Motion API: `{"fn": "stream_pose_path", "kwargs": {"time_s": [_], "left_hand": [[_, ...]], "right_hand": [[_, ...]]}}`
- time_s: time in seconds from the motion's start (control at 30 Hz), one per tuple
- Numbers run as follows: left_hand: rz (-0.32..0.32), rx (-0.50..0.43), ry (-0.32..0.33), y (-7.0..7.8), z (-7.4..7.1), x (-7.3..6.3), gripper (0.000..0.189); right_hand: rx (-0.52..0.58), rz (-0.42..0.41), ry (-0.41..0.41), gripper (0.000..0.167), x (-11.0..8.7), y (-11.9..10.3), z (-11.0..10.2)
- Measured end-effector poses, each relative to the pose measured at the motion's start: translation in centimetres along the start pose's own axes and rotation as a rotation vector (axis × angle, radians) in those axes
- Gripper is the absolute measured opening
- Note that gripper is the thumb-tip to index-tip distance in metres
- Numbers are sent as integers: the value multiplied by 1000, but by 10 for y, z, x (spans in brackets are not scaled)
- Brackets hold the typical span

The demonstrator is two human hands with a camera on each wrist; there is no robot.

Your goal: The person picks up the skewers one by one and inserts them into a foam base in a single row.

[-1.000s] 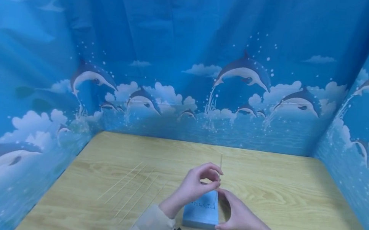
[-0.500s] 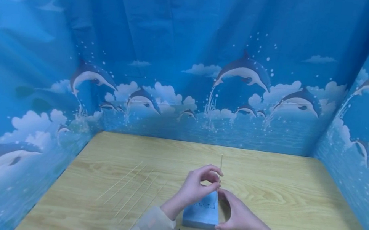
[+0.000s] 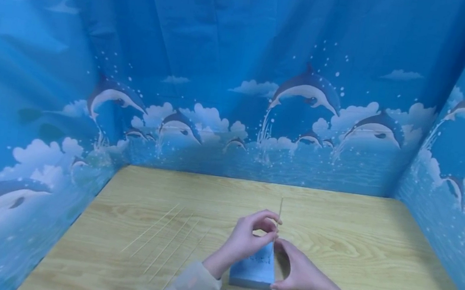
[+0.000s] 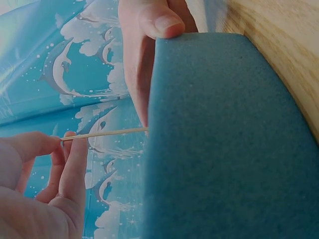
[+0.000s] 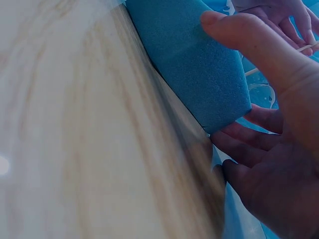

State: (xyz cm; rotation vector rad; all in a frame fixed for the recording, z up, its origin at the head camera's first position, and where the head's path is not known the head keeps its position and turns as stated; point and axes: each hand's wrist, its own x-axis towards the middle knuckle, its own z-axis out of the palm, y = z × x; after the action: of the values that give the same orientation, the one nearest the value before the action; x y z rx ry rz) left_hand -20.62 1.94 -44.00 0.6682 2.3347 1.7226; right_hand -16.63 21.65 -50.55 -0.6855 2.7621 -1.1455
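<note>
My left hand [image 3: 245, 236] pinches a thin bamboo skewer [image 3: 280, 208] between thumb and fingertips above the far part of a blue foam block [image 3: 251, 277]. The skewer stands nearly upright. In the left wrist view, the lower part of the skewer [image 4: 112, 132] meets the block's top face; how deep it goes is hidden. Lying along the block's right side, my right hand [image 3: 306, 272] grips it, thumb near the front corner and fingers at the far end. Small dark marks or holes dot the block's top, partly covered by my left hand.
Several loose skewers [image 3: 172, 246] lie slanted on the wooden table [image 3: 361, 233], left of the block. Blue curtains [image 3: 224, 66] printed with dolphins rise behind the table and along both sides.
The skewer's upper end has dropped slightly and leans a little to the right. My left hand has sunk slightly with it, while my right hand keeps its place on the block.
</note>
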Motion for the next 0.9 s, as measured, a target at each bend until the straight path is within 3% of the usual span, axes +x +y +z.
{"fn": "stream_pose_path", "kwargs": {"time_s": [0.37, 0.6, 0.9], "left_hand": [[-8, -4, -15, 0, 1, -1, 29], [37, 41, -24, 2, 1, -2, 30], [59, 31, -3, 1, 0, -3, 28]], "right_hand": [[0, -2, 7, 112, 0, 2, 1], [-1, -7, 9, 112, 0, 2, 1], [7, -3, 6, 111, 0, 1, 1]]}}
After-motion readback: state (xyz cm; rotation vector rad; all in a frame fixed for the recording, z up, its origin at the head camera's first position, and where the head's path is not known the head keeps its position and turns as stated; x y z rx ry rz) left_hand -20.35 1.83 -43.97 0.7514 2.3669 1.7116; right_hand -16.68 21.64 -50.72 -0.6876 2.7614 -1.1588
